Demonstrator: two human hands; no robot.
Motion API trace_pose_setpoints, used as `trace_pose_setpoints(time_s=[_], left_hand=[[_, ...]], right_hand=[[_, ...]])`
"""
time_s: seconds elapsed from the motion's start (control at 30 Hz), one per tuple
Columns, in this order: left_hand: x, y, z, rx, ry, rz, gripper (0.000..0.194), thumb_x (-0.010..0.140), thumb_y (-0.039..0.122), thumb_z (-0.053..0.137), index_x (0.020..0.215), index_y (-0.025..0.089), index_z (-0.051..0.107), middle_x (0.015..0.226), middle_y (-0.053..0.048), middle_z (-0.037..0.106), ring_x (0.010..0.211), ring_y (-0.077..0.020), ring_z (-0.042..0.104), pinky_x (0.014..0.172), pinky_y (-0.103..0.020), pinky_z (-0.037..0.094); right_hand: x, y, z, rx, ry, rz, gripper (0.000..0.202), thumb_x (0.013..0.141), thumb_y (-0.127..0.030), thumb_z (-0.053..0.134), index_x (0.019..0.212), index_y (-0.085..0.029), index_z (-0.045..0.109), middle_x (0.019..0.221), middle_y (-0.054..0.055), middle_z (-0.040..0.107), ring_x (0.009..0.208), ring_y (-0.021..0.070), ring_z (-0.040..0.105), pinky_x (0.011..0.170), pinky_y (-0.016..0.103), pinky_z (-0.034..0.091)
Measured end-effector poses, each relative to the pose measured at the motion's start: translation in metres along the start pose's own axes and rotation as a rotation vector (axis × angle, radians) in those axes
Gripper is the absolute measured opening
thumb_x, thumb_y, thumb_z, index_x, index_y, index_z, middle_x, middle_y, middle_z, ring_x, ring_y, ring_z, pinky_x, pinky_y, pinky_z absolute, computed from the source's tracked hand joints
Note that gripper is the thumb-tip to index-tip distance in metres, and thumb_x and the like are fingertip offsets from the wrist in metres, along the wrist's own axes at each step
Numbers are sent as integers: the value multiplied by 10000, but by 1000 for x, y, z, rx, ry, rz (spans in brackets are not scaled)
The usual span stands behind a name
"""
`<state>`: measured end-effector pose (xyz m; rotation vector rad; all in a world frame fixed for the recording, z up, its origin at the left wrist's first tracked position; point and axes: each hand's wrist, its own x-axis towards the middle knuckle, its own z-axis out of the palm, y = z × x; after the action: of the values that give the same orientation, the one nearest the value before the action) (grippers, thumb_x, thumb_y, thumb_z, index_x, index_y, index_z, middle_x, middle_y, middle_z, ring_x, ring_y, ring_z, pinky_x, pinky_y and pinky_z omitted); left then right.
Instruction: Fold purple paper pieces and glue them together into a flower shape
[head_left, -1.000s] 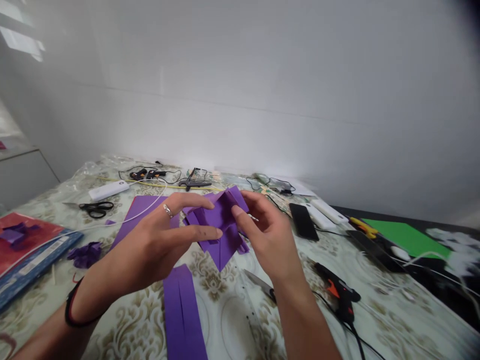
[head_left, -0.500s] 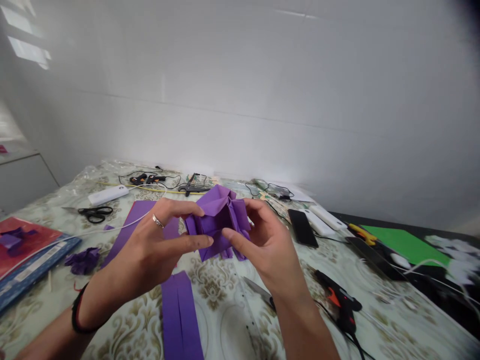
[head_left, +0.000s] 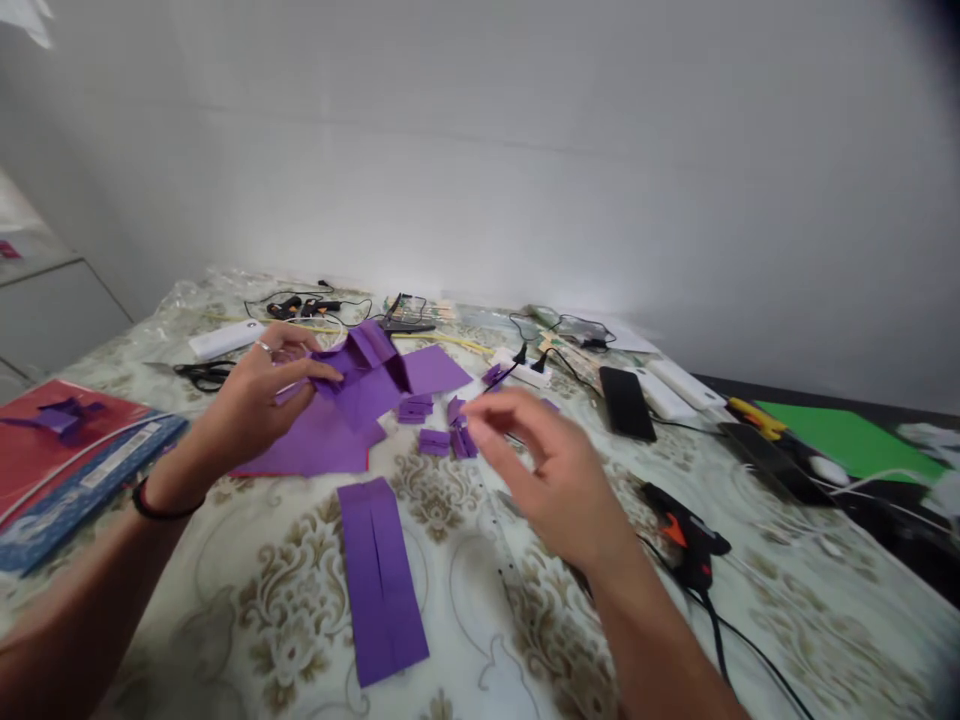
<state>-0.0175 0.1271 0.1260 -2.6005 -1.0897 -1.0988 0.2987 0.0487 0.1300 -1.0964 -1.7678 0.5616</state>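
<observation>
My left hand [head_left: 266,385] grips a folded purple paper form [head_left: 367,365] by its left edge, thumb and fingers pinching it. The form is tilted, above flat purple sheets [head_left: 315,435]. My right hand [head_left: 544,465] is apart from it, to the right, with fingers curled, thumb and forefinger close together, and nothing visible between them. Just beyond its fingertips lie several small folded purple paper pieces [head_left: 433,442]. A long purple paper strip [head_left: 382,580] with folds meeting along its middle lies nearer to me on the patterned tablecloth [head_left: 300,600].
Right of my right hand lies a black glue gun [head_left: 686,540] with its cord. Farther back are a phone [head_left: 627,402], a white power strip [head_left: 525,368] and a green sheet [head_left: 847,440]. At left are black scissors [head_left: 206,375] and a red packet [head_left: 75,420].
The purple form has gone from both hands to my left hand alone, moving left over the sheets. My right hand has let go of it. The view has shifted, showing the small folded pieces.
</observation>
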Motion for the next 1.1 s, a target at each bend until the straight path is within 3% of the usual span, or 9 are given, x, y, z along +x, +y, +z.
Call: trace_pose_setpoints(time_s=[0.13,0.23,0.37,0.5,0.6,0.8,0.93,1.03,1.1], left_hand=[[-44,-39,4,55,-119,-118,378,1083,112,448,1120,208,812,1268,-29,549,1029,-151,604,1048,-314,549],[-67,-47,3,95,-130,-132,350,1084,140,474,1218,225,786,1286,-31,570,1032,-158,603,1049,-309,556],[-79,-14,6,68,-114,-274,229,1024,263,634,1213,206,750,1189,-82,664,1144,-274,648,1045,-414,558],[-90,41,28,-248,-409,-581,289,1023,436,628,1183,197,654,786,-13,755,643,-209,706,623,-316,559],[-102,65,50,-520,-471,-683,393,988,432,663,1305,215,581,847,-25,801,767,-239,791,695,-331,616],[-105,82,69,-1060,-428,-827,451,985,355,688,1385,238,514,1060,-75,799,970,-259,806,846,-411,664],[-83,89,69,-1131,-282,-744,533,997,320,694,1467,261,448,945,-12,729,817,-186,771,687,-292,640],[-65,92,71,-1189,-205,-757,688,941,315,772,1506,273,381,1002,-12,719,886,-180,776,753,-292,649],[-58,93,75,-1257,-242,-796,741,922,348,796,1513,271,356,1021,-29,744,915,-205,788,799,-339,661]], right_hand=[[-49,25,17,-26,-429,159,141,1041,-245,627,1086,-261,759,1071,37,752,949,206,735,860,360,594],[-89,39,36,-22,-484,229,185,1018,-218,650,1158,-261,762,1168,71,740,1099,245,732,999,424,591],[-115,45,54,-25,-392,342,302,994,-255,701,1293,-294,716,1340,95,704,1274,291,674,1118,514,546],[-109,49,70,-19,-346,438,438,997,-304,680,1430,-255,631,1374,140,681,1208,294,693,1093,537,557],[-99,53,82,24,-323,464,536,968,-242,669,1495,-229,573,1288,128,721,1110,263,711,1045,495,574],[-87,53,87,355,-230,481,464,911,-208,680,1371,-251,638,1015,17,706,864,170,699,872,350,598],[-76,47,73,498,-156,466,398,910,-284,716,1302,-249,661,928,-14,629,787,151,662,797,312,591],[-65,42,60,490,-81,461,382,916,-336,738,1272,-247,630,876,-21,628,754,164,659,762,321,587],[-59,41,51,476,-49,450,396,909,-368,757,1260,-253,614,860,-21,622,752,176,660,733,322,587]])
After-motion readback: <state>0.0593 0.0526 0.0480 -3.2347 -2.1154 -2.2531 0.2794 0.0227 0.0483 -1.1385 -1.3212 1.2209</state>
